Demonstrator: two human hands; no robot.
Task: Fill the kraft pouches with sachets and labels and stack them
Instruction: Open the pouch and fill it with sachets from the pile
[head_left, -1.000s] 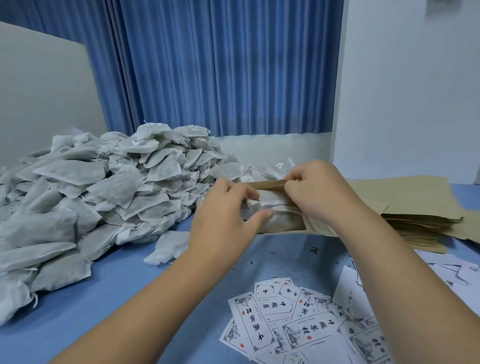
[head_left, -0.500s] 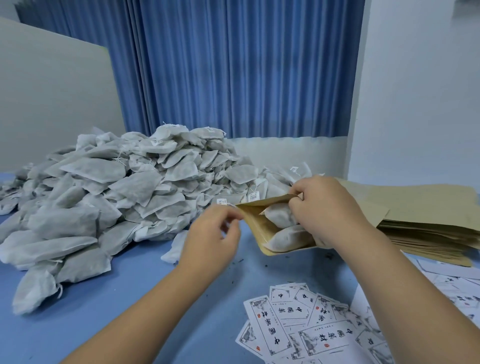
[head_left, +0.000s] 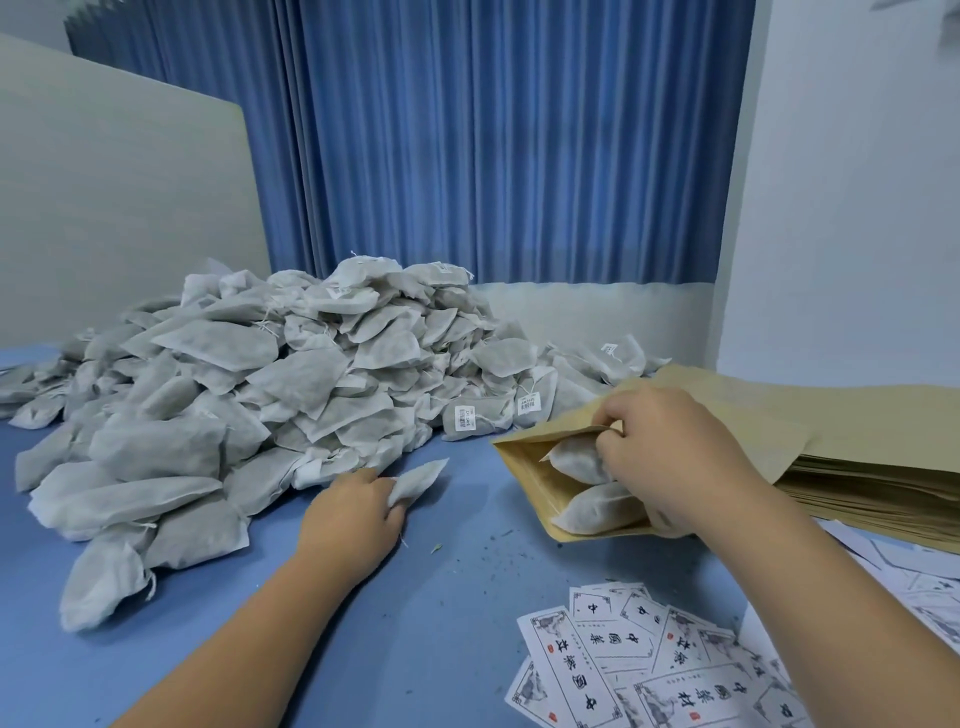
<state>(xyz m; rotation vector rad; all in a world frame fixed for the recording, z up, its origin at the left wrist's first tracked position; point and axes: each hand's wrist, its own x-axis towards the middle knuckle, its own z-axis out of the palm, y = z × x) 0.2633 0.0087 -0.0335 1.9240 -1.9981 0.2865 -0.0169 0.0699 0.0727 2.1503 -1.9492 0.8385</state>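
My right hand (head_left: 670, 457) grips the upper lip of a kraft pouch (head_left: 530, 467) and holds its mouth open toward the left. Two grey sachets (head_left: 597, 512) lie inside the pouch. My left hand (head_left: 353, 514) rests on the blue table and pinches a loose sachet (head_left: 418, 480) at the foot of the big sachet pile (head_left: 270, 395). Printed labels (head_left: 639, 670) lie spread on the table near the front edge, below the pouch.
A stack of flat kraft pouches (head_left: 878, 457) lies at the right behind my right hand. More white sheets (head_left: 914, 582) sit at the far right. A beige panel (head_left: 114, 218) stands on the left, blue curtains (head_left: 493, 140) behind, a white wall on the right.
My left hand left the pouch mouth, moved down and left to the pile's edge, and took hold of a loose sachet. My right hand still holds the pouch open.
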